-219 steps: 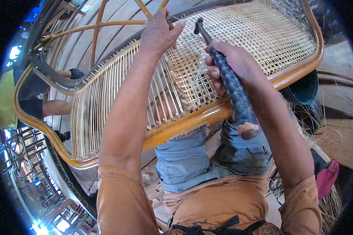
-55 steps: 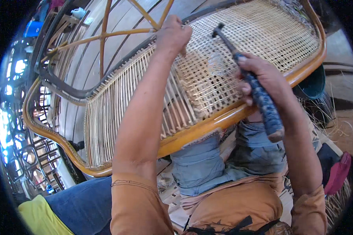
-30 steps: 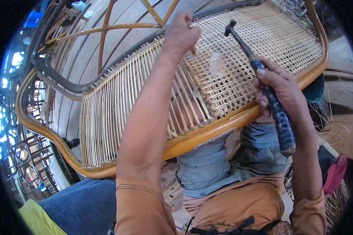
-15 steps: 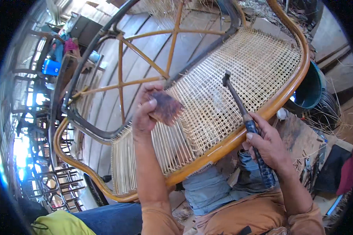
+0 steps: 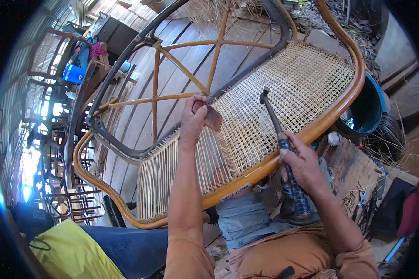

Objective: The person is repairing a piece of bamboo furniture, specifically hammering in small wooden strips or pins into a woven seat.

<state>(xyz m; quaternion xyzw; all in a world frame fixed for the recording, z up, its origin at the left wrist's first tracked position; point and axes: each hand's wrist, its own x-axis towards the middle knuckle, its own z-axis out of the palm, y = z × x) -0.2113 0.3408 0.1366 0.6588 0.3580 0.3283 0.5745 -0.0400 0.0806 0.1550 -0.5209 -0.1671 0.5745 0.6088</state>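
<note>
A curved rattan frame (image 5: 219, 197) lies tilted across my lap. Woven cane (image 5: 312, 79) fills its right part, and on the left bare parallel strands (image 5: 160, 181) run between its two edges. My left hand (image 5: 194, 122) pinches a flat brown piece with a toothed edge (image 5: 212, 118), beside the border of the weave at the frame's far side. In my right hand (image 5: 301, 162) is a hammer (image 5: 272, 113), gripped by its dark wrapped handle near the front rim. The hammer's head points away from me, over the weave and apart from the toothed piece.
Dark bars and crossed rattan poles (image 5: 186, 69) adjoin the frame's far side above a plank floor. A dark green bucket (image 5: 369, 100) stands at right, near a board (image 5: 351, 162) and scattered tools. Someone's jeans-clad leg and yellow cloth (image 5: 74, 249) are at lower left.
My left hand has moved up and right with the toothed piece, which now tilts down toward the weave. The hammer remains in my right hand, slightly left of before. The whole view has shifted a little.
</note>
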